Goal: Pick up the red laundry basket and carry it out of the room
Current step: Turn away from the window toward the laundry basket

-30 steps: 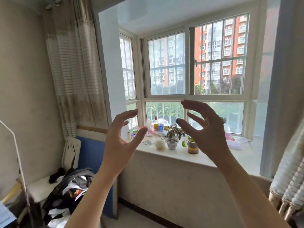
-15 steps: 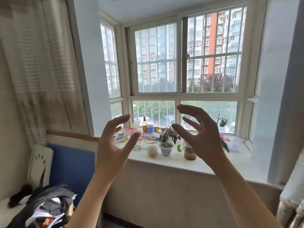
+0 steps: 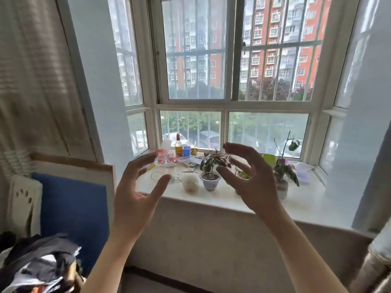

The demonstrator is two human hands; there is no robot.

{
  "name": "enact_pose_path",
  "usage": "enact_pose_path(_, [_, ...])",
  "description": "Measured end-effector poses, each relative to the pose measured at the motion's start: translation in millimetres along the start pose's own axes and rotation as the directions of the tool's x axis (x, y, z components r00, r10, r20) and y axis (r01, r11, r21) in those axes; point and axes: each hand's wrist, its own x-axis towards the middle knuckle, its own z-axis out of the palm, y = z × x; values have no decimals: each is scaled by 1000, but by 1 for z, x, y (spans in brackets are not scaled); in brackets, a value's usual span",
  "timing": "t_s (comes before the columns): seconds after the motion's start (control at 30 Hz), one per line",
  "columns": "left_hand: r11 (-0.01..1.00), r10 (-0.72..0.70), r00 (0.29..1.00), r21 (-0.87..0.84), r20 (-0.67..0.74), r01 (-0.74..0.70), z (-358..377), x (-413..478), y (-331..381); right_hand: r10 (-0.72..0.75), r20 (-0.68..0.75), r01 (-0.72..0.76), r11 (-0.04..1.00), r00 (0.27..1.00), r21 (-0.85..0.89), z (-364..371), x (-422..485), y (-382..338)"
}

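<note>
No red laundry basket shows in the head view. My left hand (image 3: 137, 197) is raised in front of me, palm inward, fingers spread and holding nothing. My right hand (image 3: 251, 182) is up at the same height, about a hand's width to the right, fingers curled apart and empty. Both hands hover in the air in front of the window sill (image 3: 306, 205). A heap of dark and white clothes (image 3: 40, 265) lies at the bottom left; what it rests in is hidden.
The sill carries a small potted plant (image 3: 209, 176), a taller plant (image 3: 283, 174), a bottle (image 3: 178, 148) and several small items. A blue panel (image 3: 74, 208) and white chair back (image 3: 23, 199) stand at left. Curtains hang at left (image 3: 36, 81) and bottom right.
The view has moved closer to the window and tilted down; the clothes heap slid toward the bottom left corner. Both hands stay raised and empty, held apart as before.
</note>
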Motion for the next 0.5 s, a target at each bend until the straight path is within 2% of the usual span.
enact_pose_path(0.33, [992,-122,990,-11,70,123,45,-22,-76,160,38,-160,987,986,-5,5,-13,92])
enact_pose_path(0.5, [967,-255,963,0,88,256,59,-59,-122,269,43,-268,963,962,-32,9,-47,145])
